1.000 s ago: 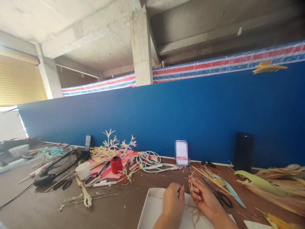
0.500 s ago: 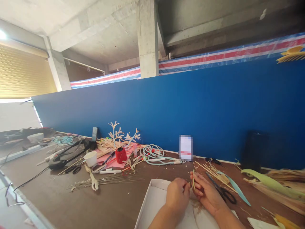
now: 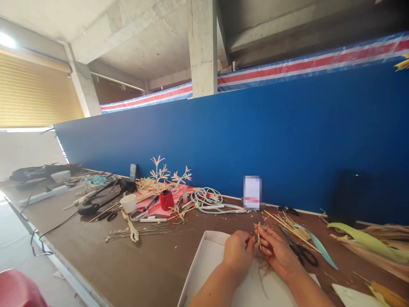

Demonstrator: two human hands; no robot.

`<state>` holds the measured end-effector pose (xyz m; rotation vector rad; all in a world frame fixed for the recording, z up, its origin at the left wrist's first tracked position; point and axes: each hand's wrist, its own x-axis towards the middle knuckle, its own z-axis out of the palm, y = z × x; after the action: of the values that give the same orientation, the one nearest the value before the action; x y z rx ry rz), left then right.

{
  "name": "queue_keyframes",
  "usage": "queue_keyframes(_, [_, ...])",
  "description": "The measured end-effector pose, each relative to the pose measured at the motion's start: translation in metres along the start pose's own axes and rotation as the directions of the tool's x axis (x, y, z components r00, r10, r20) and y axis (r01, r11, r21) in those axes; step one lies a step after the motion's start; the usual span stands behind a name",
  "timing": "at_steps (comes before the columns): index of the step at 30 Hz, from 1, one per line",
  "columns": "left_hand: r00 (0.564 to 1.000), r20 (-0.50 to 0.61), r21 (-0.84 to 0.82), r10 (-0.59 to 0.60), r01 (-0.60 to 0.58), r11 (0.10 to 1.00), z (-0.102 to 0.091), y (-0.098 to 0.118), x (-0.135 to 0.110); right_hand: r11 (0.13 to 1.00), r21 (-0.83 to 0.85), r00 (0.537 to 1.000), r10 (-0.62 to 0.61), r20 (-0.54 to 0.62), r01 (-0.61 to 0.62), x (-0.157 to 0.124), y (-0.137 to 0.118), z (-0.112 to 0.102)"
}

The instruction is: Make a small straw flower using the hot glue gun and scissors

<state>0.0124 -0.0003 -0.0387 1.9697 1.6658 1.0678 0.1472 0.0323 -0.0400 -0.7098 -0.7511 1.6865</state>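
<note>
Above a shallow white box [image 3: 209, 251], my two hands are close together. My right hand [image 3: 277, 250] pinches a small, thin yellow-green strip [image 3: 259, 238], possibly plant husk, held upright between thumb and fingers. Close beside it, the fingers of my left hand [image 3: 238, 252] are curled and pressed together; whatever they grip is too small to make out. Below the fingers a thin, pale brown strand [image 3: 262, 281] hangs or lies over the box. Black-handled scissors [image 3: 303, 253] rest just right of my right hand, by a light blue strip [image 3: 322, 251] and thin pale sticks [image 3: 292, 230].
A phone-like white panel [image 3: 252, 194] leans at the blue partition [image 3: 223, 136]. Leftward are a red thread spool [image 3: 166, 200], a white cup [image 3: 128, 203], coiled pale blue cord [image 3: 207, 198] and thin wires [image 3: 143, 231]. Green and tan husks [image 3: 367, 241] lie right.
The view has turned slightly left and down, so the table things appear further right and higher. A red rounded object has entered at bottom left. My hands keep nearly the same pose.
</note>
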Motion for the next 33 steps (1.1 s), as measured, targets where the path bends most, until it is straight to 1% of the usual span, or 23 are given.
queue_keyframes(4, [1.000,0.012,-0.004,-0.026,0.026,1.000,-0.0012,0.0019,-0.0005,1.000,-0.015,1.000,0.000,-0.017,0.000,-0.0027,-0.0029,0.0062])
queue_keyframes(7, [1.000,0.016,-0.005,-0.019,0.020,1.000,-0.0019,0.0031,-0.0002,1.000,-0.020,1.000,-0.002,-0.027,0.001,-0.0036,-0.0035,0.0087])
queue_keyframes(13, [1.000,-0.006,-0.018,0.021,-0.021,1.000,-0.0017,0.0025,-0.0002,1.000,-0.021,1.000,-0.016,-0.015,0.016,-0.0013,0.0009,0.0061])
queue_keyframes(16, [0.999,0.002,-0.035,0.037,-0.037,0.999,-0.0022,0.0028,-0.0011,0.999,-0.035,1.000,-0.024,0.000,0.024,-0.0001,0.0032,0.0040])
queue_keyframes(20, [0.999,0.016,-0.057,0.037,-0.036,0.998,-0.0033,0.0048,-0.0021,0.998,-0.048,1.000,-0.027,0.003,0.027,-0.0002,0.0038,0.0038])
queue_keyframes(25, [0.999,0.029,-0.043,0.021,-0.020,0.999,-0.0019,0.0051,-0.0022,0.999,-0.051,0.999,-0.019,-0.027,0.018,-0.0011,0.0023,0.0063])
queue_keyframes(33, [0.998,0.049,-0.056,0.039,-0.036,0.998,-0.0021,0.0065,-0.0026,0.998,-0.055,1.000,-0.018,-0.024,0.016,0.0002,0.0024,0.0051])
